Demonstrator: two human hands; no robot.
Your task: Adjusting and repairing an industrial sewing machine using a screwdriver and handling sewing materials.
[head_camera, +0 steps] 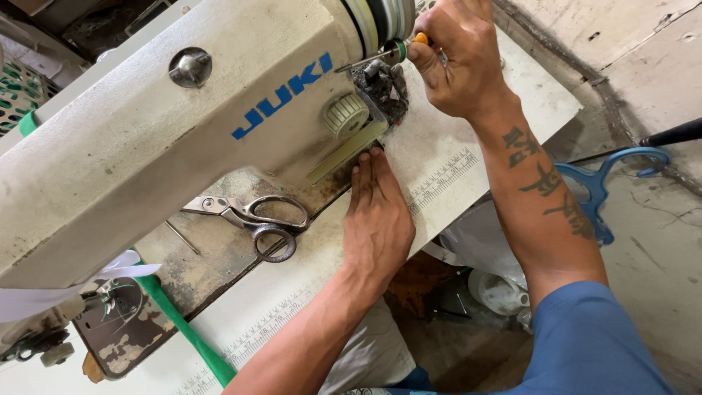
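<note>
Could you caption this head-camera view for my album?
Right hand works a screwdriver into a sewing machine; left hand rests flat beside it.

From my feed I see a worn, pale worktop (453,175) with a printed ruler strip along its edge. Beyond it lies a cracked grey concrete floor (651,241), a blue plastic hanger (607,183) on it. Soft daylight falls evenly.

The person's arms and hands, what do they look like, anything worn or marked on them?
Both hands are bare, no gloves. The right arm carries dark tattooed symbols in a row down the forearm, and a blue short sleeve covers it above the elbow. The left arm is bare as far as it shows, with no markings or watch.
</note>
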